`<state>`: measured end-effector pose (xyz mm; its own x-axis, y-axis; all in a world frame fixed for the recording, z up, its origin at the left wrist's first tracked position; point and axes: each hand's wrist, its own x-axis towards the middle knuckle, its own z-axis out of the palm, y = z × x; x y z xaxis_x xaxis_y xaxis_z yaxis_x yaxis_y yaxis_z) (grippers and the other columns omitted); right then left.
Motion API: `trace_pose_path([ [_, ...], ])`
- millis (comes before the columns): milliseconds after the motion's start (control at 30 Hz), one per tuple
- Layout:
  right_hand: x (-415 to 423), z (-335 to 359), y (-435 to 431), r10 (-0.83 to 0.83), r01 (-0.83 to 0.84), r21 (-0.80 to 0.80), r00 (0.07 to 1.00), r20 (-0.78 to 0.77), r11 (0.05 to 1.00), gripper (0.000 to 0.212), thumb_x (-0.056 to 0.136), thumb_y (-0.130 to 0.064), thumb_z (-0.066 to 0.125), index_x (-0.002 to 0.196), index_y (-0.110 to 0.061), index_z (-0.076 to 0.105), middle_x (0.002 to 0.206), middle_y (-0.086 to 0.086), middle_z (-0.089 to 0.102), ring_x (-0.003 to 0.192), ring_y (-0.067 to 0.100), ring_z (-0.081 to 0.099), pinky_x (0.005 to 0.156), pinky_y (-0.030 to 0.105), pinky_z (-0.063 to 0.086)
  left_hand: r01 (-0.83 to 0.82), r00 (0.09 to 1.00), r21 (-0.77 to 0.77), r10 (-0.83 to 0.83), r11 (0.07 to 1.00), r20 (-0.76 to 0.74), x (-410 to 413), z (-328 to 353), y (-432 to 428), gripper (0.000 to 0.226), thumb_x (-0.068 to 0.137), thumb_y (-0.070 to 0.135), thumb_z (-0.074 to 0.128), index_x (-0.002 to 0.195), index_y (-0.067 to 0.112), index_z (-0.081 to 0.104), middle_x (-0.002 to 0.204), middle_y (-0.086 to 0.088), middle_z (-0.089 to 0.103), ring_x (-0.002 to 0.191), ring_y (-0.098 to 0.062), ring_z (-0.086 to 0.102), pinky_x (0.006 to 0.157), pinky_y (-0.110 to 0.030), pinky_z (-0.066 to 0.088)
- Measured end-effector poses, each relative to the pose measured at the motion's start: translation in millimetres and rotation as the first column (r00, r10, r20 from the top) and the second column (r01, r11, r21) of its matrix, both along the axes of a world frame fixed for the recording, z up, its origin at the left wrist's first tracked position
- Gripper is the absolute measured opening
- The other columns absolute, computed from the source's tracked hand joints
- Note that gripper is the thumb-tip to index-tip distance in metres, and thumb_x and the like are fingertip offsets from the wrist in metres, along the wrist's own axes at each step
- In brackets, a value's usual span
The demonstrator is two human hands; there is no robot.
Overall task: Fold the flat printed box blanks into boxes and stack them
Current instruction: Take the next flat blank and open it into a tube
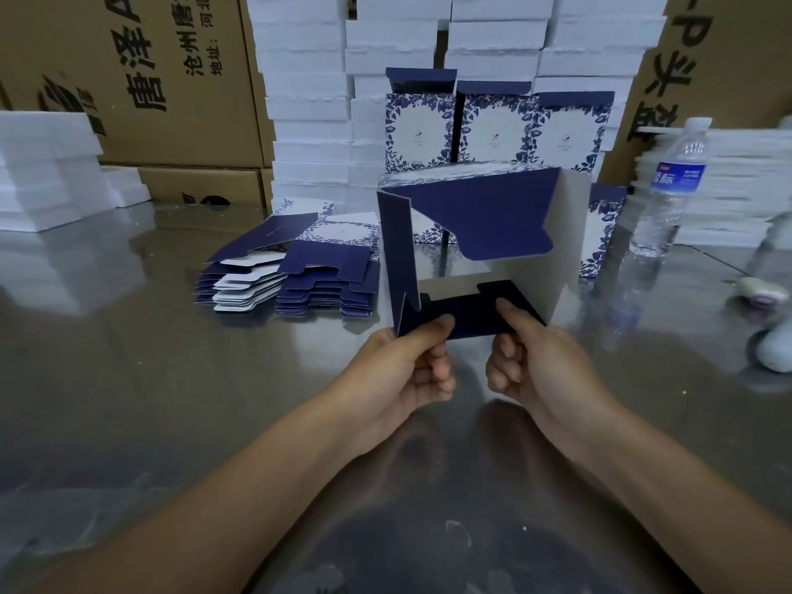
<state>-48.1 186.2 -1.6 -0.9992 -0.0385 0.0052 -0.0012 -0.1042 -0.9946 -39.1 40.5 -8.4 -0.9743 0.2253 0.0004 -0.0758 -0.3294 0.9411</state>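
Head view: both hands pinch the half-folded box — open end facing the person.

Single head-worn wide-angle view, looking forward and down, close over the table, hands nearest

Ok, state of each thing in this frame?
Box in hands: half-formed, end flaps open.
Left hand: pinching bottom flap.
Right hand: pinching bottom flap.
Flat blanks: stacked, unfolded.
Finished boxes: upright, top flaps up.
Water bottle: upright, capped.
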Motion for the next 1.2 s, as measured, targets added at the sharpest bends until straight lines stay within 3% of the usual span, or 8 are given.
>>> trace_pose_path([
  [167, 1.9, -0.2, -2.5, 0.079, -0.079, 0.011, 0.997, 0.019, 0.997, 0.060, 0.094, -0.028, 0.050, 0.035, -0.020, 0.044, 0.040, -0.002, 0.033, 0.038, 0.012, 0.039, 0.051, 0.023, 0.035, -0.023, 0.999, 0.001, 0.023, 1.000, 0.036, 0.2, -0.9, 0.5, 0.043, 0.089, 0.021, 0.060, 0.047, 0.017, 0.051, 0.044, -0.003, 0.047, 0.040, -0.014, 0.048, 0.043, -0.020, 0.044],
  [333, 4.4, -0.9, -7.0, 0.083, -0.082, -0.057, 0.996, 0.017, 0.995, 0.059, 0.093, -0.029, 0.051, 0.035, -0.020, 0.045, 0.040, -0.002, 0.034, 0.040, 0.012, 0.041, 0.054, 0.024, 0.039, 0.040, 0.998, 0.049, -0.043, 0.998, 0.044, 3.3, 2.8, 5.0, 0.030, 0.069, 0.038, 0.066, 0.051, 0.014, 0.062, 0.046, -0.005, 0.049, 0.042, -0.016, 0.052, 0.045, -0.021, 0.046],
  [467, 6.1, -2.5, -10.8, 0.068, -0.066, -0.068, 0.997, 0.037, 0.996, 0.057, 0.092, -0.031, 0.051, 0.036, -0.021, 0.045, 0.043, 0.000, 0.033, 0.043, 0.013, 0.041, 0.056, 0.026, 0.040, 0.025, 1.000, 0.051, -0.026, 0.998, 0.017, 2.7, 0.8, 8.3, 0.038, 0.089, 0.021, 0.058, 0.051, 0.015, 0.062, 0.042, -0.001, 0.046, 0.040, -0.013, 0.051, 0.046, -0.020, 0.047],
  [567, 6.3, -2.6, -12.0, 0.091, -0.087, -0.085, 0.995, 0.049, 0.993, 0.058, 0.093, -0.036, 0.049, 0.038, -0.021, 0.042, 0.041, 0.000, 0.033, 0.042, 0.014, 0.040, 0.052, 0.024, 0.039, -0.011, 0.999, 0.078, 0.008, 0.997, 0.032, 0.3, 0.8, 9.5, 0.045, 0.092, 0.014, 0.055, 0.047, 0.016, 0.058, 0.038, 0.002, 0.040, 0.038, -0.011, 0.046, 0.046, -0.019, 0.046],
  [733, 7.9, -3.0, -13.0, 0.176, -0.171, -0.086, 0.983, 0.056, 0.982, 0.056, 0.093, -0.033, 0.051, 0.039, -0.022, 0.041, 0.039, -0.001, 0.035, 0.040, 0.011, 0.041, 0.048, 0.021, 0.039, -0.017, 0.999, 0.058, 0.014, 0.998, 0.053, 0.1, -0.6, 10.9, 0.042, 0.092, 0.015, 0.055, 0.050, 0.015, 0.058, 0.040, 0.002, 0.040, 0.039, -0.009, 0.046, 0.050, -0.023, 0.043],
  [900, 5.5, -5.4, -10.7, 0.217, -0.202, -0.141, 0.972, 0.095, 0.969, 0.052, 0.095, -0.031, 0.047, 0.044, -0.020, 0.040, 0.041, -0.002, 0.034, 0.041, 0.011, 0.040, 0.053, 0.023, 0.037, -0.005, 0.994, 0.053, -0.001, 0.999, 0.113, 0.8, -0.1, 10.6, 0.027, 0.092, 0.018, 0.056, 0.068, 0.006, 0.059, 0.043, 0.001, 0.042, 0.042, -0.009, 0.048, 0.055, -0.024, 0.045],
  [1000, 4.7, -5.9, -11.4, 0.224, -0.210, -0.134, 0.969, 0.100, 0.969, 0.052, 0.094, -0.032, 0.048, 0.043, -0.022, 0.041, 0.041, -0.002, 0.034, 0.040, 0.010, 0.040, 0.051, 0.021, 0.039, -0.010, 0.992, 0.054, 0.003, 0.999, 0.124, 0.0, 1.2, 8.6, 0.030, 0.092, 0.017, 0.056, 0.063, 0.008, 0.058, 0.043, 0.001, 0.042, 0.042, -0.010, 0.047, 0.059, -0.026, 0.044],
  [1200, 3.1, -0.9, -8.1, 0.186, -0.156, -0.181, 0.968, 0.166, 0.971, 0.054, 0.092, -0.037, 0.049, 0.041, -0.021, 0.040, 0.040, -0.003, 0.032, 0.038, 0.011, 0.037, 0.050, 0.024, 0.036, -0.011, 0.982, 0.077, -0.004, 0.997, 0.189, -1.3, 5.6, 4.5, 0.037, 0.090, 0.016, 0.058, 0.053, 0.013, 0.057, 0.039, 0.004, 0.037, 0.039, -0.009, 0.046, 0.045, -0.019, 0.045],
])
